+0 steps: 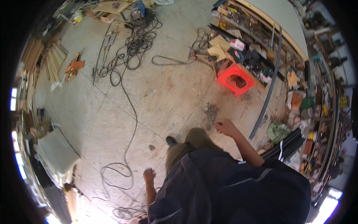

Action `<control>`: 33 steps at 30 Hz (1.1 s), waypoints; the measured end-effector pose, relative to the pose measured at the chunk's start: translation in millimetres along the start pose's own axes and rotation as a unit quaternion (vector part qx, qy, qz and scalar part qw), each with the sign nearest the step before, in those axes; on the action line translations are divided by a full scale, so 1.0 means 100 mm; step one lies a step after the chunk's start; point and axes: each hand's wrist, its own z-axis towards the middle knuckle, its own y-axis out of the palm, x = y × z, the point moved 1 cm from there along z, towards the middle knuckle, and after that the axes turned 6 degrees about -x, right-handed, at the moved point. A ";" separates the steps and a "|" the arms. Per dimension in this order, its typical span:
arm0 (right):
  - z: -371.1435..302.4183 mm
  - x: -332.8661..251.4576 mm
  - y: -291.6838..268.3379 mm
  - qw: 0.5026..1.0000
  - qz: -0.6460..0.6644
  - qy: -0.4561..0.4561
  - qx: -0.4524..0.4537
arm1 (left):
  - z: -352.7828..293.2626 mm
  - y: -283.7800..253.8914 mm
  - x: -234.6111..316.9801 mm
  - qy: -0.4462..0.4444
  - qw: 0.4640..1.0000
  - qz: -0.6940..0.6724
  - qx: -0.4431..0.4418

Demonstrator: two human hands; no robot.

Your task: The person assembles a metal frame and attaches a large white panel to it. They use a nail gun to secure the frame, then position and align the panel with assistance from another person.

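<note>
My right hand [225, 127] hangs in front of my body on the right, its fingers curled in, with nothing visible in it. My left hand [149, 174] is low at my left side, small in view, fingers also curled and seemingly holding nothing. Both hands are apart from any object. Nearest to the right hand is a dark stain [211, 112] on the concrete floor. Beyond it stands a red plastic stool [226, 77] with an opening in its top. Left of my left hand, a dark cable [135, 119] snakes over the floor.
Tangled cable [140, 48] lies ahead, beside long metal tools [107, 46]. A long grey bar [269, 93] slants along the right, by a cluttered workbench [257, 22]. Brown scraps [74, 67] and pale strips [56, 59] lie left. Black profiles [289, 146] stick out near my right arm.
</note>
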 end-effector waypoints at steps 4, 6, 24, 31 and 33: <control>0.17 -0.34 0.18 0.996 0.072 0.032 0.029 | 0.34 0.32 2.22 0.056 0.994 0.095 -0.012; 0.40 -0.35 0.22 0.994 0.086 0.048 0.040 | 0.56 0.50 2.85 0.064 0.987 0.142 -0.030; 3.69 -0.48 -1.39 0.957 0.190 0.219 -0.010 | 1.93 2.61 4.39 0.055 0.909 0.407 -0.065; 5.13 -0.99 -1.91 0.953 0.221 0.205 0.009 | 2.86 3.59 5.37 0.136 0.866 0.472 -0.095; 5.41 -0.91 -1.85 0.961 0.197 0.192 0.014 | 3.08 3.70 5.71 0.119 0.851 0.499 -0.109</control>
